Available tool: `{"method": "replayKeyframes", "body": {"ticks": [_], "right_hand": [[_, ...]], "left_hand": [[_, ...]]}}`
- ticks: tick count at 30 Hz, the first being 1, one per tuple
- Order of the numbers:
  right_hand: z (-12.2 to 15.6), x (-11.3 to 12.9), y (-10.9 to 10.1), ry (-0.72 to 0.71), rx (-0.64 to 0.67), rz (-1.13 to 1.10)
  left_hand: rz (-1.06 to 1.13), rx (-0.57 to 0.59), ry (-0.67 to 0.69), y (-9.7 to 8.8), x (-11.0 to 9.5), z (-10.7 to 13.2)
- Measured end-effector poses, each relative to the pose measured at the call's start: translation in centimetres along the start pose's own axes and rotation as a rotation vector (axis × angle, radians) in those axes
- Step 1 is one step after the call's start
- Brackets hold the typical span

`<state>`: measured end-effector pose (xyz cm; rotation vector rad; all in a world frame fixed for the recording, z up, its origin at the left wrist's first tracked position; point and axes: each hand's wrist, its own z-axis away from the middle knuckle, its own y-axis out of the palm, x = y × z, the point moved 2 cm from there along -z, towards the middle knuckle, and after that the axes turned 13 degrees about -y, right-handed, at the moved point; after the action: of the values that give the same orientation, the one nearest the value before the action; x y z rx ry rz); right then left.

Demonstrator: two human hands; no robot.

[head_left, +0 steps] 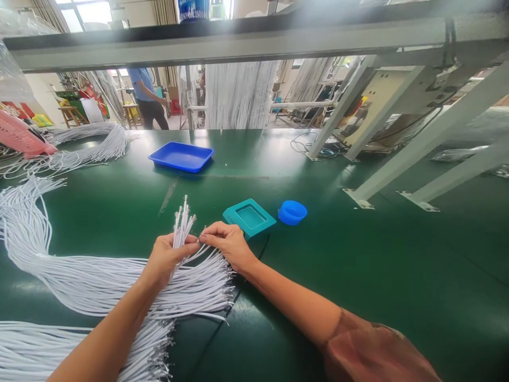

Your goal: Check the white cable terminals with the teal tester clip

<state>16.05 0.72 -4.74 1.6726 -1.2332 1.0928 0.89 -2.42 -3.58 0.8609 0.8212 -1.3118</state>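
My left hand (170,254) is closed around a small bunch of white cords (183,225), whose ends point up and away from me. Thumb and fingertips of my right hand (225,241) pinch together right beside it, at the end of one white cord; the tip itself is too small to make out. Under both hands lies a thick bundle of white cords (119,281), its frayed-looking ends fanned out to the right. A second bundle of white cords (43,350) lies nearer to me at the lower left.
Beyond my right hand sit a teal square tray (259,232) and a small blue round dish (293,213). A blue rectangular tray (181,157) stands farther back on the green table (377,276). Metal frame legs (401,148) rise at right. A person (146,95) is in the background.
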Motion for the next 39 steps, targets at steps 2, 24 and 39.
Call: {"method": "replayKeyframes", "body": {"ticks": [2,24,39], "right_hand": [[0.0,0.1,0.3,0.109,0.033,-0.164],[-0.3,1.8,0.0,-0.035,0.244,-0.025],[0.5,0.6,0.5,-0.222,0.043,0.480]], "left_hand": [[0.044,0.032,-0.045,-0.1,0.1,0.0],[0.060,0.281,-0.184,-0.4,0.1,-0.1],[0.074,0.126,-0.100,-0.2,0.8,-0.6]]}}
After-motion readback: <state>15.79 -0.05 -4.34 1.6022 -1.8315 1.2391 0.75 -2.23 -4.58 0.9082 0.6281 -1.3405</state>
